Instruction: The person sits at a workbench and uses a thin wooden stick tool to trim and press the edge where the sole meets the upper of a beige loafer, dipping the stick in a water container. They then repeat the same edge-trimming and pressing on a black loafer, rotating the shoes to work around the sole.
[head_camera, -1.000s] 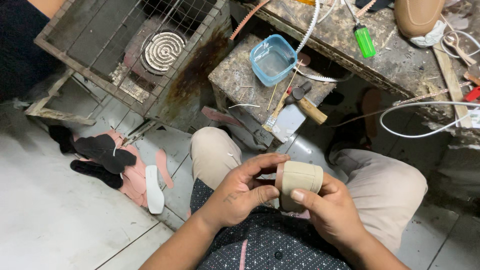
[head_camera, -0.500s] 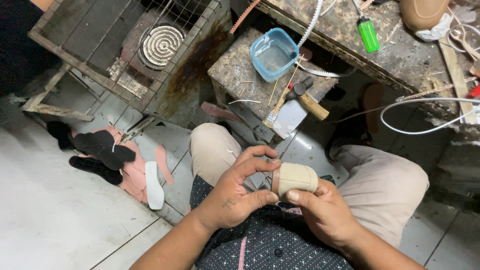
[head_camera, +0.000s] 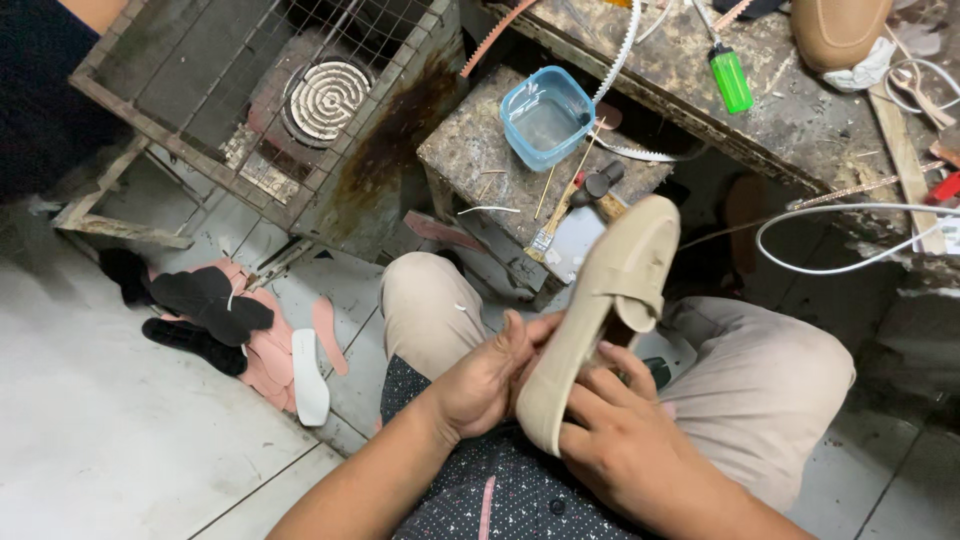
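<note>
Both hands are clamping a beige loafer (head_camera: 600, 310) over the lap: left hand (head_camera: 490, 385) gripping its heel side, right hand (head_camera: 620, 440) underneath. Looks light, soft-uppered; heel is the firmest hold.

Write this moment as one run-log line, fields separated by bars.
left hand: holds shoe side | right hand: holds shoe from below | shoe: beige, tilted, over lap | nearby: blue tub

Both arms come up from the bottom, bare, bent in toward the lap. Left hand (head_camera: 487, 385) is cupped, fingers curled, thumb pointing up, pressing w/ its palm. Right hand (head_camera: 620, 440) sits a bit lower, fingers spread & curled upward, gripping from below. The 2 hands are close together, nearly touching.
</note>
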